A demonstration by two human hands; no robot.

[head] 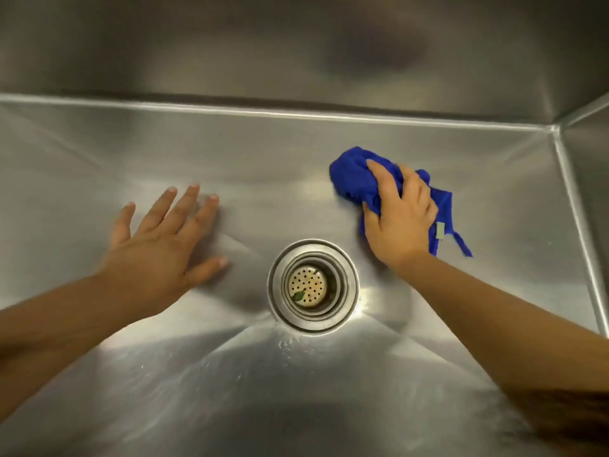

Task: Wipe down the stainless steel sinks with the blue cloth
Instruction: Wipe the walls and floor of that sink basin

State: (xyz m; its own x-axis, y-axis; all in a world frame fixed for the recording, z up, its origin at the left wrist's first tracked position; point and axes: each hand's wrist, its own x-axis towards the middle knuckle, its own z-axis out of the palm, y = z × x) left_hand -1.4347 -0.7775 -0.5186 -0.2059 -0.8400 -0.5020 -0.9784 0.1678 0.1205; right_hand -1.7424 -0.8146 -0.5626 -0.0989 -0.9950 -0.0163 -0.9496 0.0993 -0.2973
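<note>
While my right hand [400,222] grips the crumpled blue cloth [354,179] against the floor of the brushed stainless steel sink [263,153], my left hand [158,255] is spread out over the floor on the other side of the basin. The right fingers [382,176] are curled over the top of the bunched fabric, with the thumb hooked round its near side, so the wad is held fast under my palm. The cloth sits on the far right part of the sink floor, near the seam where the floor meets the back wall [296,61] and not far from the corner with the right wall [586,153]; it touches neither wall. A loose tail of it trails out to the right from under my hand, with a small pale label [439,230] showing at its edge.

The left fingers [188,202] are straight and fanned wide, holding nothing, the thumb stretched toward the middle of the basin. Whether the palm bears on the steel or hovers just above it, I cannot tell.

Between my two hands, a little nearer to me, lies the round metal drain [351,288]. Its perforated strainer basket [311,285] is seated inside, and a small green scrap [299,295] rests on the holes at the near left. Fine water droplets [286,346] glisten on the floor just on my side of the drain. Both my forearms are bare.
</note>
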